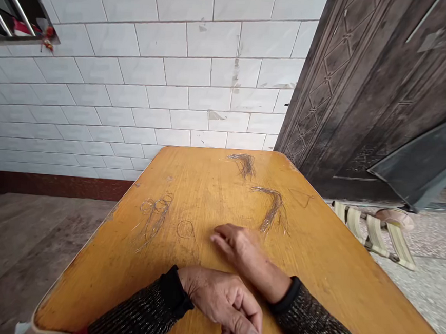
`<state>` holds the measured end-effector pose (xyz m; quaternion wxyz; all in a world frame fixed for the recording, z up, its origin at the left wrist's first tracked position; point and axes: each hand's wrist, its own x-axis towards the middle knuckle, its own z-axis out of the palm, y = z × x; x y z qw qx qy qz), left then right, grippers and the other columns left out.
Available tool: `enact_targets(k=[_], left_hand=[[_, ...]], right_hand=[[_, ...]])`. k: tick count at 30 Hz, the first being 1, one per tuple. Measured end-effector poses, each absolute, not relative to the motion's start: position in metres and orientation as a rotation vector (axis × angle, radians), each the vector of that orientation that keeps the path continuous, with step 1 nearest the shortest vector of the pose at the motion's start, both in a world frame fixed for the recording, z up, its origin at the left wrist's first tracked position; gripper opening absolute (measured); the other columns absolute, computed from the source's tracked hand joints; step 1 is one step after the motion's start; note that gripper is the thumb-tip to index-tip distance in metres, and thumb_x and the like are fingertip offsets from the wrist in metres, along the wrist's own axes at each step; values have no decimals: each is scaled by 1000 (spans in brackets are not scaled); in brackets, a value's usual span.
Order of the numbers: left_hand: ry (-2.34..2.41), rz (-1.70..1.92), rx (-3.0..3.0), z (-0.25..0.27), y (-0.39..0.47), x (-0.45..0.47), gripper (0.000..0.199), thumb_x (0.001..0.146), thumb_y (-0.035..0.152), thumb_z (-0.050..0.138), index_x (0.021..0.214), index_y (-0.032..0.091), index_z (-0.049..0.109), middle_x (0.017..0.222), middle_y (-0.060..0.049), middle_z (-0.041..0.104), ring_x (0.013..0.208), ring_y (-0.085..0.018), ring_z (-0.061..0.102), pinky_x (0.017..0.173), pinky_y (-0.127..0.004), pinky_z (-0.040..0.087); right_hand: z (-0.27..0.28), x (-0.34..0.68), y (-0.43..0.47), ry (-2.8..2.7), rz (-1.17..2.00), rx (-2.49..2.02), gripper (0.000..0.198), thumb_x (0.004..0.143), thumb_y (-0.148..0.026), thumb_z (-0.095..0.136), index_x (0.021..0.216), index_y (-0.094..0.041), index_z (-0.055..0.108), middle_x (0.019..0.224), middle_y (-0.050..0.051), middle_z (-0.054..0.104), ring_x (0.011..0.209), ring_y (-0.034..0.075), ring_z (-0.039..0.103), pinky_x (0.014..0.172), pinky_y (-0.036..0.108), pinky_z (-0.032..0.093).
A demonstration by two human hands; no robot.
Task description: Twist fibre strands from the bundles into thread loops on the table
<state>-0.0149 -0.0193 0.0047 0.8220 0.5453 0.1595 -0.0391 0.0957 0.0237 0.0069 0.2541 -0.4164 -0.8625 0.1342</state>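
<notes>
My left hand [227, 306] is low over the near part of the wooden table [214, 182]. Its fingers are curled in with the thumb against them; whatever they may hold is hidden. Just beyond it, my right hand [245, 248] reaches leftward, slightly blurred, with its fingertips a little apart and nothing visible in them. Left of those fingertips lies a thin wire bent into a loop [185, 229]. Farther left is a small pile of looped wires [155, 215]. A bundle of bent thin wires [274, 207] rests beyond my right hand.
Another bundle of bent wires [245, 164] lies near the table's far edge, and a stray wire [303, 196] is at the right. A white tiled wall [168, 75] stands behind the table. At right are a dark carved door [352, 95] and a strapped stool [374, 233].
</notes>
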Motion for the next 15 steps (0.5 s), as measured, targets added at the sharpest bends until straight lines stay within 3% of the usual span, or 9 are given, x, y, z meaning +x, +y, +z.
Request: enact_targets(k=[6,12,15], left_hand=[[224,-110,1199,-6,-20,-15,40,59,47,69,77,12,61,59,1,60,52,-14,61,47,-24,46],[241,-74,1160,2,-19,-18,35,62,45,68,73,12,61,57,2,58,47,-10,56,49,-22,46],[246,-53,1167,8,-19,-19,35,63,45,67,75,13,61,57,1,58,50,-11,58,49,-20,45]], right_hand=[[-2,66,13,-2464,409,-1245,35,79,-48,47,71,-16,60,68,4,63,59,14,54,49,24,29],[-7,59,18,-2436,422,-1355,13,76,-21,50,75,-17,62,70,3,64,61,13,56,50,23,28],[-5,61,19,-2412,475,-1383,17,77,-24,48,74,-17,63,67,3,62,59,12,53,49,22,29]])
